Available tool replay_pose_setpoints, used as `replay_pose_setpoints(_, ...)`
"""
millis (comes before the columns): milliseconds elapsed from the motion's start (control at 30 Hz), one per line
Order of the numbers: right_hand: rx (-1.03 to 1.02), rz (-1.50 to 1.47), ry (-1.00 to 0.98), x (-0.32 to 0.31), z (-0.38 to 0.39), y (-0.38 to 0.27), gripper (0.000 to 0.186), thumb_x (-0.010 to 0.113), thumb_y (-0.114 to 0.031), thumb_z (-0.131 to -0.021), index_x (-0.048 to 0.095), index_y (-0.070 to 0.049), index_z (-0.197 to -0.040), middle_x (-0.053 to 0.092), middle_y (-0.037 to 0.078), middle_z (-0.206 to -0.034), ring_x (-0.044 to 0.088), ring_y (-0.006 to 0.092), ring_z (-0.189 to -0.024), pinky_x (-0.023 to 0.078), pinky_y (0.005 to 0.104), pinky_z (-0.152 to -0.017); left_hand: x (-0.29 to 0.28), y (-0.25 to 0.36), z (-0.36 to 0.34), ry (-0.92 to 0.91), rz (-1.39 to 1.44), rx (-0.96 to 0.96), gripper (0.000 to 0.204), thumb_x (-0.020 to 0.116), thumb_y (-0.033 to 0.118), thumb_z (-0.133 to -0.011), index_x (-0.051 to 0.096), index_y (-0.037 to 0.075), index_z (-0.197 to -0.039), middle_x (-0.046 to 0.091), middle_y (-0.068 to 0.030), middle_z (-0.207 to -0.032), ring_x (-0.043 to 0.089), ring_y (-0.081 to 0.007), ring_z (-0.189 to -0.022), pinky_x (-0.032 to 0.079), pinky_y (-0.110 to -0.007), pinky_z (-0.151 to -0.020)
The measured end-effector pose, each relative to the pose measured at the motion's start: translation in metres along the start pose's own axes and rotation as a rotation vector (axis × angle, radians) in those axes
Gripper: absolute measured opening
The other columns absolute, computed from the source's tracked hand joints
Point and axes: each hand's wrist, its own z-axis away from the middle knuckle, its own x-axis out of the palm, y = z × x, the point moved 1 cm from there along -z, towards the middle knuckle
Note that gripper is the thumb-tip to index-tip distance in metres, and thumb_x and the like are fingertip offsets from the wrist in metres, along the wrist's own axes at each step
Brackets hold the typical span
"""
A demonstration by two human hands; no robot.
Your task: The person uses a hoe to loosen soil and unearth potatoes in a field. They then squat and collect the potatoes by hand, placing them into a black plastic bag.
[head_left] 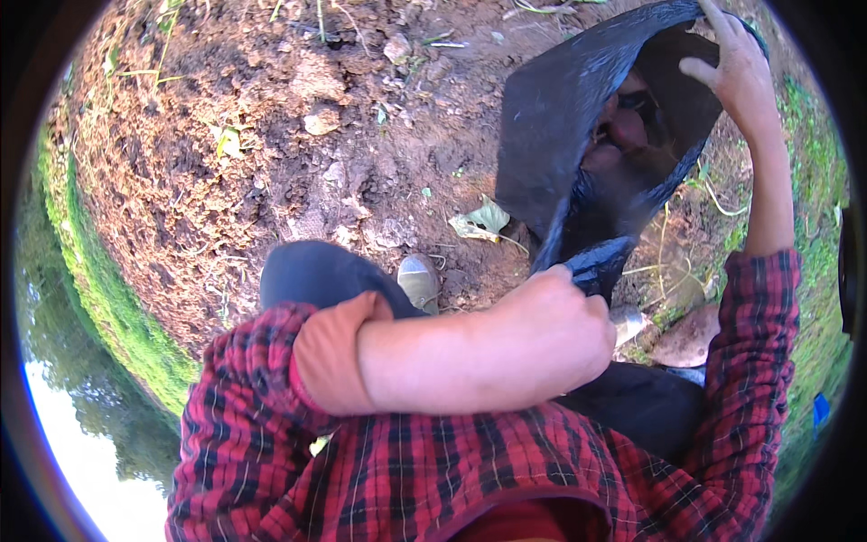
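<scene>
A black plastic bag [551, 135] hangs with its mouth spread wide in front of me on the right. Several reddish, rounded roots, perhaps sweet potatoes [627, 129], lie inside it in shadow. My left hand [564, 321] reaches across my body, its fingers closed on the bag's near edge. At the far right rim is my right hand [742, 79], thumb and fingers apart, against the bag's mouth. The fingertips are partly cut off at the top of the picture.
Loose brown soil [298, 135] covers the ground ahead. A wilted leaf [483, 221] lies by the bag. My boot [418, 282] and dark-trousered knee [330, 271] are below. A pinkish-brown lump [688, 336] sits near my right forearm. Grass [813, 181] borders the right; a blue scrap [820, 409] lies there.
</scene>
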Motion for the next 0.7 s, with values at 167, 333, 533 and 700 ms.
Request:
replay_pose_setpoints(167,0.295,-0.062,0.243,-0.014,0.025,-0.016,0.017,0.058,-0.005,-0.064,0.057,0.001,-0.080,0.054,0.016,-0.077,0.053,0.0322,-0.079,0.042,0.0405,-0.073,-0.009,0.035,-0.003,-0.030,0.041,-0.201,0.012,0.054,0.012,-0.063,0.051,0.004,-0.072,0.046,-0.0033,-0.063,0.051,-0.0169,-0.057,0.039,-0.030,-0.058)
replay_pose_setpoints(333,0.459,-0.232,0.333,-0.031,0.051,-0.016,0.010,0.056,-0.002,-0.068,0.054,-0.002,-0.078,0.052,0.012,-0.079,0.052,0.0294,-0.085,0.041,0.0335,-0.073,-0.002,0.056,-0.016,0.009,-0.012,-0.288,0.009,0.055,0.010,-0.064,0.051,0.005,-0.070,0.048,-0.0039,-0.062,0.052,-0.0179,-0.057,0.040,-0.030,-0.058)
replay_pose_setpoints(533,0.968,-0.951,0.083,-0.026,0.093,-0.050,0.022,0.062,-0.023,-0.077,0.055,-0.006,-0.089,0.060,0.012,-0.079,0.058,0.0255,-0.072,0.045,0.0356,-0.066,0.055,0.060,-0.024,-0.182,0.077,-0.415,0.011,0.055,0.009,-0.065,0.053,0.004,-0.075,0.057,-0.0088,-0.068,0.059,-0.0237,-0.062,0.045,-0.033,-0.060)
replay_pose_setpoints(700,0.979,-1.091,-0.272,-0.133,0.124,-0.122,0.017,0.054,-0.019,-0.081,0.050,-0.008,-0.093,0.060,0.020,-0.083,0.057,0.0401,-0.080,0.044,0.0452,-0.069,0.135,0.079,0.085,-0.272,-0.127,-0.651,0.017,0.057,0.017,-0.072,0.056,0.005,-0.085,0.059,-0.0122,-0.068,0.060,-0.0282,-0.064,0.046,-0.038,-0.061)
